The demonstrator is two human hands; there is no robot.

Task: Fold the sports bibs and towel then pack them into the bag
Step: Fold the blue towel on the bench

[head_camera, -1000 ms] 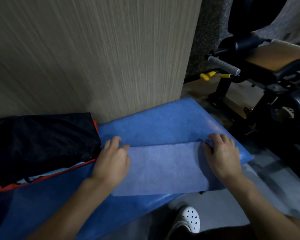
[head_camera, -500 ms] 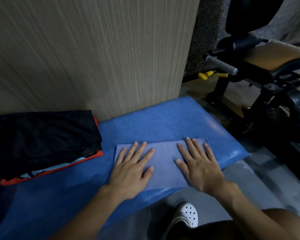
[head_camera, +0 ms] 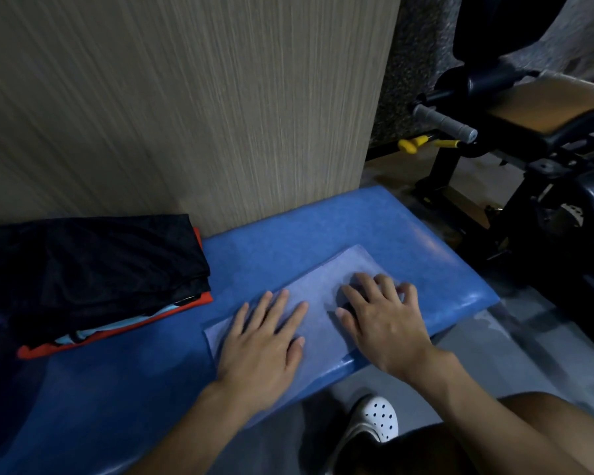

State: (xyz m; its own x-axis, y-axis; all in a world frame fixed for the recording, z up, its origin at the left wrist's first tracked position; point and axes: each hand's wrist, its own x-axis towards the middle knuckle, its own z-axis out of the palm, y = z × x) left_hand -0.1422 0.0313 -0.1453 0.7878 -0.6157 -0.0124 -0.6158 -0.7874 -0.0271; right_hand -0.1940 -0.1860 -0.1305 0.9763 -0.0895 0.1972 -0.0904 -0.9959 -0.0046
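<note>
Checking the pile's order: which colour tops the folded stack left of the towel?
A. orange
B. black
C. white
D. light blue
B: a black garment lies on top of the folded stack, with light blue and orange edges showing beneath.

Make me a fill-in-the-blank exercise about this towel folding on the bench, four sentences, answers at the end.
1. The towel lies on a bench whose pad is ___.
2. The top layer of the bib stack is ___.
3. The left hand and right hand both rest on the ___.
4. The shoe on the floor is ___.

Answers: blue, black, towel, white.
</note>
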